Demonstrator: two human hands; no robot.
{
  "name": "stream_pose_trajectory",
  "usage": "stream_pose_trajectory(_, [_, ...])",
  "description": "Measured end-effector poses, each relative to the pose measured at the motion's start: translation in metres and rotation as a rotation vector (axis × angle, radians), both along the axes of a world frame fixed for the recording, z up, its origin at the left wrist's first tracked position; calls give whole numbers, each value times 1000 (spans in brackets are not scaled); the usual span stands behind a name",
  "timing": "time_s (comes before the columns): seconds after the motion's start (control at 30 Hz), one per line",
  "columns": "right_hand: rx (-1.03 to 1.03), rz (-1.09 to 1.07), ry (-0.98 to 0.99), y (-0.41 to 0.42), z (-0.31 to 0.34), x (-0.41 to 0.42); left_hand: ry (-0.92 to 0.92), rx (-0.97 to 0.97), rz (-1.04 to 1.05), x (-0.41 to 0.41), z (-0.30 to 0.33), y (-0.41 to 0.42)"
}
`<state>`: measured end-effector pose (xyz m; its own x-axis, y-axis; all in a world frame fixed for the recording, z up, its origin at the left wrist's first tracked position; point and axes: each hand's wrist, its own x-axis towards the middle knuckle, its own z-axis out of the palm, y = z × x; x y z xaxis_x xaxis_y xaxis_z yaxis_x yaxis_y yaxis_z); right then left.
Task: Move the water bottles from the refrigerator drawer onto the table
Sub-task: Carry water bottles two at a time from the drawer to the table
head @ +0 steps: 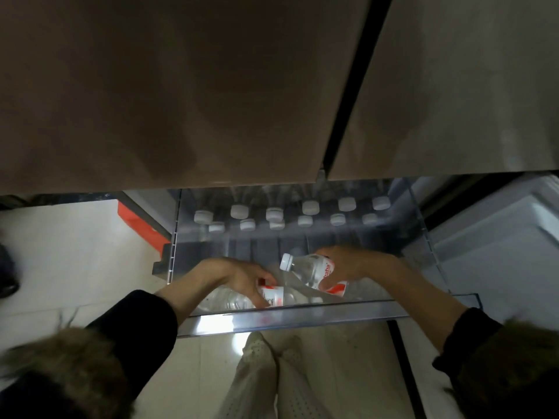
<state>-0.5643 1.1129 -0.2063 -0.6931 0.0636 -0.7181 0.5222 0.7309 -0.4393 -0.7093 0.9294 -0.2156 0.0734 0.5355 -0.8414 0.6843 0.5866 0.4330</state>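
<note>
A clear plastic refrigerator drawer (302, 320) stands pulled out below the closed doors. Several upright water bottles with white caps (310, 207) line its back in two rows. My left hand (242, 276) grips a clear bottle with a red-and-white label (230, 299) lying on its side at the drawer's front. My right hand (348, 267) holds a second bottle (305, 267) by its labelled body, lifted and tilted with its white cap pointing left. Another bottle with a red label (338, 288) lies under my right hand, partly hidden.
The brown refrigerator doors (181, 86) overhang the drawer's back. A pale tiled floor (75, 252) lies to the left with an orange-red object (136, 222) beside the drawer. My light trousers (272, 373) stand right against the drawer front. A white inner panel (499, 237) sits to the right.
</note>
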Motion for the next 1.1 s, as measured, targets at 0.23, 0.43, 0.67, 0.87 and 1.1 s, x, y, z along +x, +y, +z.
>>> stream_pose_trajectory(0.23, [20,-58,33,9,-3,5,-43,51,18,-3,2,-1])
stream_pose_trajectory(0.43, [43,-173,142,23,5,3,-91,41,71,-11,7,-3])
stream_pose_trajectory(0.67, [57,-242,189,24,1,0,-65,5,112,-15,6,-2])
stream_pose_trajectory(0.87, [121,-211,158,22,-7,-6,-72,81,102,5,9,23])
stream_pose_trajectory(1.1, [39,-235,43,27,-6,-6,14,147,31,19,2,34])
